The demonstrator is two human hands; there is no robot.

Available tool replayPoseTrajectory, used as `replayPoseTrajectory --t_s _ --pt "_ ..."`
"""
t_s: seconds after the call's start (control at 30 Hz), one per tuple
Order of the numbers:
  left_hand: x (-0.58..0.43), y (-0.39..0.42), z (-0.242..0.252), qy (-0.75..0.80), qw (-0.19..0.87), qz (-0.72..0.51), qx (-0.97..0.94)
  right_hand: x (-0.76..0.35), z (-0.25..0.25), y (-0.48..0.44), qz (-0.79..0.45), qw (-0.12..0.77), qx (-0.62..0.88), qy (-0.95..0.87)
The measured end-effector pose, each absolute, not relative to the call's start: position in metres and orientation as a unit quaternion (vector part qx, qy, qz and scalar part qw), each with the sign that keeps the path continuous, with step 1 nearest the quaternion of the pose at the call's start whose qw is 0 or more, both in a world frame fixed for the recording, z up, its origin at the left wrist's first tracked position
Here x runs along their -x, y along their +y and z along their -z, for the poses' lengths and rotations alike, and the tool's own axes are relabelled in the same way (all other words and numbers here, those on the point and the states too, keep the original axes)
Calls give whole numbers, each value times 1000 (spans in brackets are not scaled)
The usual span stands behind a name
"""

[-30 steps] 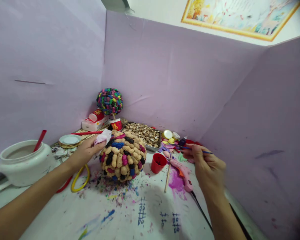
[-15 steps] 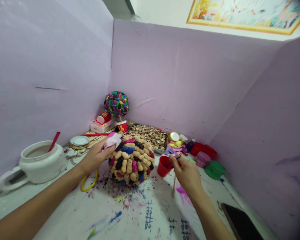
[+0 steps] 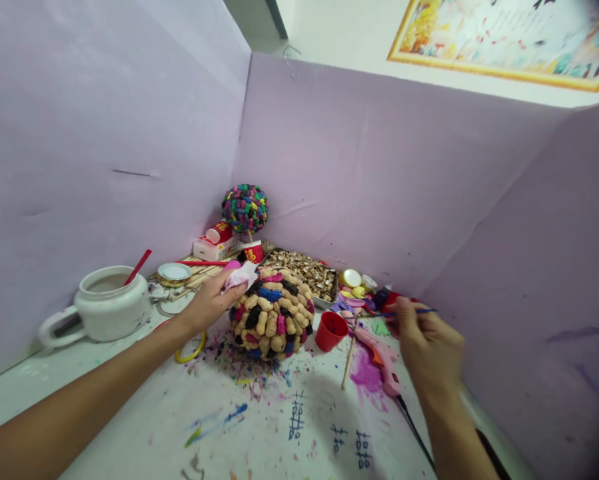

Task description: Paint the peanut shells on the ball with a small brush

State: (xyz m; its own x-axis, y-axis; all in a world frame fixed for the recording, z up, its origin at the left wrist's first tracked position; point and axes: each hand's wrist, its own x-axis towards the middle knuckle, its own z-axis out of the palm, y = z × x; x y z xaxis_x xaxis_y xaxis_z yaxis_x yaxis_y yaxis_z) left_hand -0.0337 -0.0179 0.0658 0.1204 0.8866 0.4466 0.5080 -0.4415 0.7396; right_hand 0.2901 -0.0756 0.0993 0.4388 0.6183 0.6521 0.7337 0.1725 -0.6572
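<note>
A ball covered in peanut shells (image 3: 272, 320), some painted black, blue and pink, rests on the paint-spattered table. My left hand (image 3: 213, 301) is at its upper left, closed on a crumpled white tissue (image 3: 241, 275) that touches or nearly touches the ball. My right hand (image 3: 429, 340) pinches a thin blue-handled brush (image 3: 419, 311), whose tip points left toward a red cup (image 3: 331, 331). That cup stands just right of the ball, with dark contents. A pink glue gun (image 3: 383, 357) lies between the cup and my right hand.
At the left stands a white mug (image 3: 112, 303) with a red stick. Behind the ball are a tray of shells (image 3: 309, 275) and a multicoloured ball (image 3: 245, 208) on a stick in a red cup. Lids and clay tubs lie at the back right. A yellow ring (image 3: 192, 350) lies left.
My right hand has moved right, away from the red cup, with the brush, uncovering the glue gun. My left hand keeps its place at the ball. The whole view has shifted slightly.
</note>
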Motion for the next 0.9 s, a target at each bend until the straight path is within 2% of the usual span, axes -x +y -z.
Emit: replayPoseTrajectory --t_s 0.1,0.23,0.33,0.4,0.47,0.7,0.83,0.9 --pt "34 -19 -66 484 219 -454 -716 -288 -88 -66 24 539 631 -557" --pt "35 -18 -65 488 229 -467 -701 -293 -87 -67 21 571 622 -535" --pt "36 -16 -63 489 230 -471 -698 -291 -96 -78 12 637 600 -484" --pt "36 -14 -62 488 230 -473 -696 -283 -105 -85 -43 718 538 -439" --pt "36 -12 -62 488 237 -479 -690 -271 -115 -89 -73 746 501 -433" --pt "31 10 -74 496 310 -464 -665 -245 -143 -80 -171 781 416 -434" --pt "27 26 -89 478 374 -411 -680 -251 -144 -82 -187 796 395 -418" --pt "24 30 -98 483 369 -400 -687 -255 -142 -86 -173 790 410 -423"
